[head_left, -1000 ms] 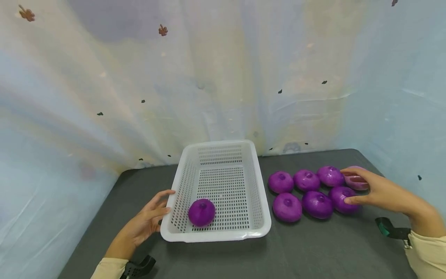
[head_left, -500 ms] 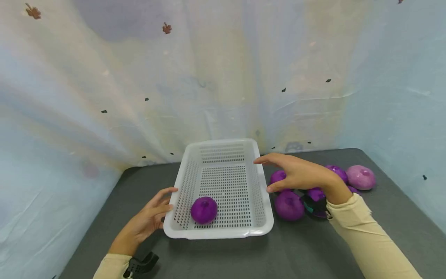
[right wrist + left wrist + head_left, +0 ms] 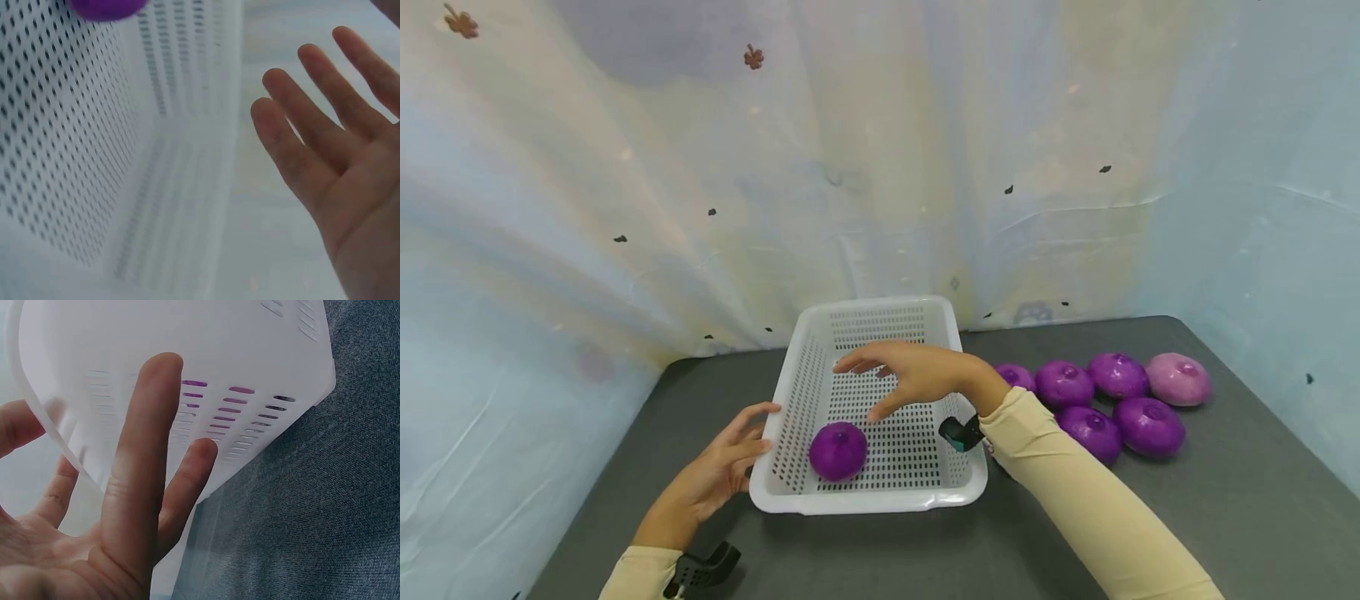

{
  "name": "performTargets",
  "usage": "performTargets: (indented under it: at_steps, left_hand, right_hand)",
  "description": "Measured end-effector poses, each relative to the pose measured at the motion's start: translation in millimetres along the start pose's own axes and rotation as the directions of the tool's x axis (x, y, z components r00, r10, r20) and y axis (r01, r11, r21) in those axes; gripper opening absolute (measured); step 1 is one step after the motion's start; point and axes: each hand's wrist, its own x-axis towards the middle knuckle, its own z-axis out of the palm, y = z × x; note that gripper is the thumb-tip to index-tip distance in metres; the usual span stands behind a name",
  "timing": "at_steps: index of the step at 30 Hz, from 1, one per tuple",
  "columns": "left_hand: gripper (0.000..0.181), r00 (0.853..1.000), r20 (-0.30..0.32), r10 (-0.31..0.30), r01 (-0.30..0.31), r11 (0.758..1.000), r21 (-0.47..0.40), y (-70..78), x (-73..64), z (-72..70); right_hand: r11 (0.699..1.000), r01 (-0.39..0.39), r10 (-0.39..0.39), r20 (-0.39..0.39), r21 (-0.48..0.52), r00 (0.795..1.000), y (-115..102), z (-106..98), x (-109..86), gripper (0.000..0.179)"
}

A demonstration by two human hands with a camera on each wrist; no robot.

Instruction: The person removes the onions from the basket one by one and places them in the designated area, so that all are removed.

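A white plastic basket (image 3: 868, 502) stands on the dark table with one purple onion (image 3: 838, 452) inside, near its front left corner. My left hand (image 3: 718, 467) is at the basket's left side, fingertips at the rim. In the left wrist view its fingers (image 3: 139, 456) extend straight along the outside of the slotted wall. Over the inside of the basket hovers my right hand (image 3: 917, 375), behind and to the right of the onion. The right wrist view shows that palm (image 3: 369, 194) bare, with straight, spread fingers.
Right of the basket lie several more purple onions (image 3: 1150, 427) in two rows, partly covered by the right sleeve (image 3: 1075, 492). A paler pink onion (image 3: 1178, 379) sits at the row's far right end. A patterned curtain (image 3: 880, 167) hangs behind the table (image 3: 865, 558).
My right hand has left the pale pink onion at the far right and swept left, with nothing held, to above the basket. The left hand has stayed at the basket's side.
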Motion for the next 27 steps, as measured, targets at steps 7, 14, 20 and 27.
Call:
performTargets:
  at_steps: [7, 14, 20, 27]
  left_hand:
    - [0.046, 1.0, 0.008, 0.006, -0.006, 1.0, -0.005, -0.1, -5.1, 1.0]
    - [0.046, 1.0, -0.005, 0.006, -0.006, 1.0, 0.003, -0.3, -7.9, -1.2]
    - [0.046, 1.0, -0.007, 0.01, -0.01, 1.0, 0.018, 1.4, -10.5, -3.6]
    - [0.045, 1.0, 0.004, 0.013, -0.013, 1.0, 0.005, 1.1, -11.4, -1.6]
  right_hand:
    - [0.996, -0.052, 0.043, 0.121, 0.072, 0.992, 11.0, 27.6, 36.7, 0.076]
    - [0.993, -0.106, 0.093, 0.204, 0.056, 0.975, 26.6, 44.2, 47.2, 0.082]
    - [0.993, -0.121, 0.115, 0.272, 0.005, 0.955, 31.0, 50.8, 55.2, 0.089]
    - [0.98, -0.162, 0.189, 0.303, -0.112, 0.934, 29.2, 63.1, 64.6, 0.091]
